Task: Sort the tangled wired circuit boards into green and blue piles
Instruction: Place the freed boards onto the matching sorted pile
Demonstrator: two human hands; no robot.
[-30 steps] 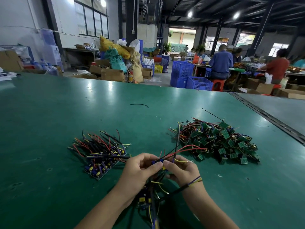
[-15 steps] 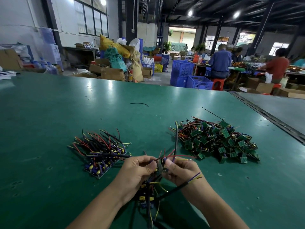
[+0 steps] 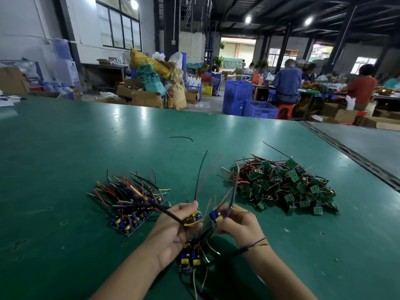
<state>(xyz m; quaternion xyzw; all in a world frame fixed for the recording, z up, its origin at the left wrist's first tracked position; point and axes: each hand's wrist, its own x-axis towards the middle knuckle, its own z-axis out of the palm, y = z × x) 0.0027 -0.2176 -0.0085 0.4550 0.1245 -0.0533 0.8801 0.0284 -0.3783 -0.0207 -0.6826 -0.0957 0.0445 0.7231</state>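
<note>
My left hand (image 3: 175, 226) grips a small wired board (image 3: 194, 217) whose black and red leads stick up. My right hand (image 3: 237, 223) pinches a blue board (image 3: 215, 215) with wires beside it. The two boards are a short gap apart. Below my hands a tangle of blue boards and wires (image 3: 192, 258) lies on the green table (image 3: 65, 161). A pile of blue boards (image 3: 132, 204) with long wires sits to the left. A larger pile of green boards (image 3: 285, 185) sits to the right.
A loose black wire (image 3: 181, 137) lies farther back on the table. A dark seam (image 3: 350, 152) separates this table from a grey one at the right. Blue crates (image 3: 249, 102), cardboard boxes and seated people stand beyond the far edge.
My hands have drawn apart, separating one board from the other. The black and red leads in my left hand now point upward.
</note>
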